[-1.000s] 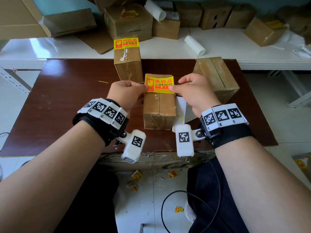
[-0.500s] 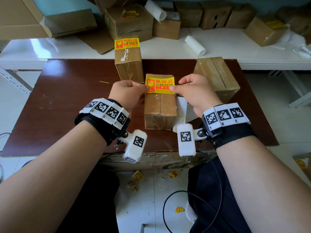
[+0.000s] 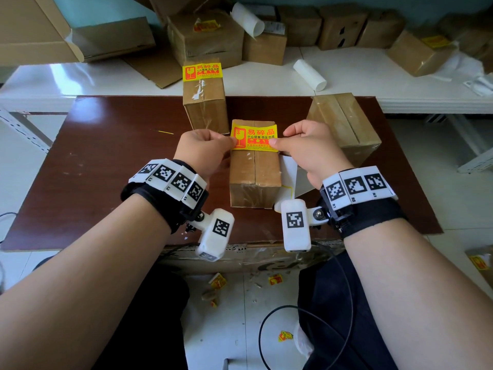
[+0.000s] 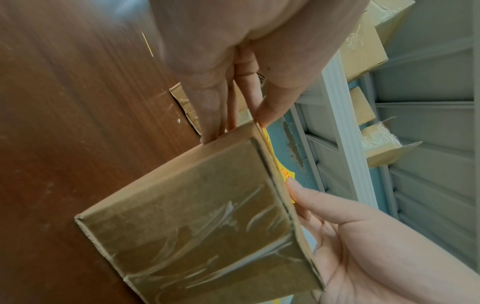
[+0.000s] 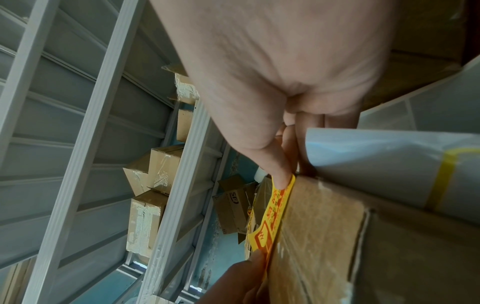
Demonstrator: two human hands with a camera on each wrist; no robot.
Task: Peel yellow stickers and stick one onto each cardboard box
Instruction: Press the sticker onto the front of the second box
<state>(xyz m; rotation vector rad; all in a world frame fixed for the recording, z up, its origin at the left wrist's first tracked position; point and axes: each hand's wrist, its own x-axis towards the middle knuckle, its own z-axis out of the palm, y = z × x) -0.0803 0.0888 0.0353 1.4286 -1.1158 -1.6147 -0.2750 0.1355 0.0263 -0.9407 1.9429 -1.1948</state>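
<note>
Glossy dark wood-look surface (image 3: pixel 80 156), scuffed and speckled; the brown cardboard box (image 3: pixel 254 172) at its centre is matt, wrapped in shiny clear tape; the yellow sticker (image 3: pixel 254 137) on top is glossy paper; at two o'clock, another taped cardboard box (image 3: pixel 344 124)

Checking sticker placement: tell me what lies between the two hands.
Head view: only the yellow sticker, pinched at each end by left hand and right hand, over the middle box.
</note>
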